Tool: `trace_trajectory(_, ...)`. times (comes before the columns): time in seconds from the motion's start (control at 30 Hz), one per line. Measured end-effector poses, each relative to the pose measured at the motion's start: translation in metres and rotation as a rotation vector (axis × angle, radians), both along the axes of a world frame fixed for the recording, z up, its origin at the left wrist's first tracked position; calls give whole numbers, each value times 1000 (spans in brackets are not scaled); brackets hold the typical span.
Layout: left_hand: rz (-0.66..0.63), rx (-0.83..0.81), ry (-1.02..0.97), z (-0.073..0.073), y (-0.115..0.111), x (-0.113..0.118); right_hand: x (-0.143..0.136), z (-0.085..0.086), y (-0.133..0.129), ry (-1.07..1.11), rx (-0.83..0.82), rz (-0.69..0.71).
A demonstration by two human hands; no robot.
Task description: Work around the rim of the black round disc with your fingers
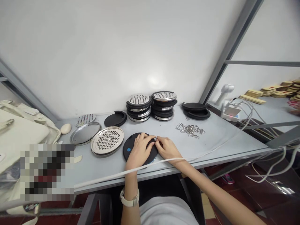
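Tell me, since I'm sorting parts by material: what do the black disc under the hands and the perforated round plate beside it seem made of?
Black disc: likely matte plastic or rubber, dull and unreflective. Perforated plate: probably polished stainless steel, with a bright mirror-like rim and punched holes.

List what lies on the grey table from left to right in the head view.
Beige oval piece → plain steel plate → perforated steel disc → black disc under the left hand → right hand → metal clips → white charger.
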State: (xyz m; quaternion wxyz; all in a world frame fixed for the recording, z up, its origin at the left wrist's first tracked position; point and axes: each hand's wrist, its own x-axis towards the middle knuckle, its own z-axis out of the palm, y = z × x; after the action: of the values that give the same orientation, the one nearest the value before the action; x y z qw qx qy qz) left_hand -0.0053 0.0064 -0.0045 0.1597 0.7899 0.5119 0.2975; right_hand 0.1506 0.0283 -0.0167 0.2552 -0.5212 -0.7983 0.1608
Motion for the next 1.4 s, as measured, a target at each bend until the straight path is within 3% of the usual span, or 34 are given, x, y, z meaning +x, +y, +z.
trace_trajectory(1.4,-34,65,-1,1,2,1,-2,-2,0,-42,25,-2)
